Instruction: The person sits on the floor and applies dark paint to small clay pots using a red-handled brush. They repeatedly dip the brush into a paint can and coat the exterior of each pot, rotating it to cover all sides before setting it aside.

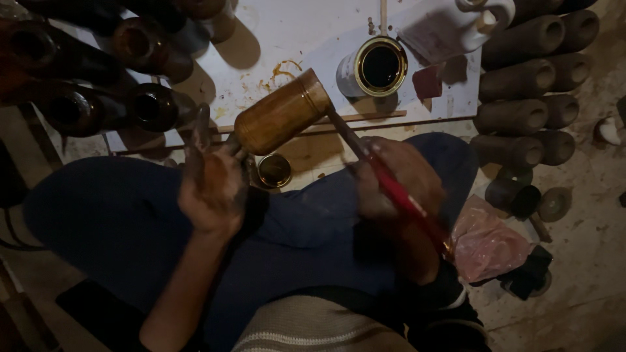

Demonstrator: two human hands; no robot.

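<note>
Wooden cylinder [282, 111], wet-looking with amber finish, perched on left hand [212, 186] fingertips; right hand [391, 179] fingers clasp red-handled brush [391, 186]. Slick surface may slip, apparently toward open tin [373, 66].

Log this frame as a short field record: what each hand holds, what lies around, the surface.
left hand: holds a brown cylindrical vessel by its lower end, tilted
right hand: grips a red-handled brush, tip at the vessel's upper end
open tin: dark liquid inside, on the stained white board
small round lid: below the vessel
dark glossy vessels: upper left
dull unfinished vessels: stacked right
pink bag: on the floor, right
</note>
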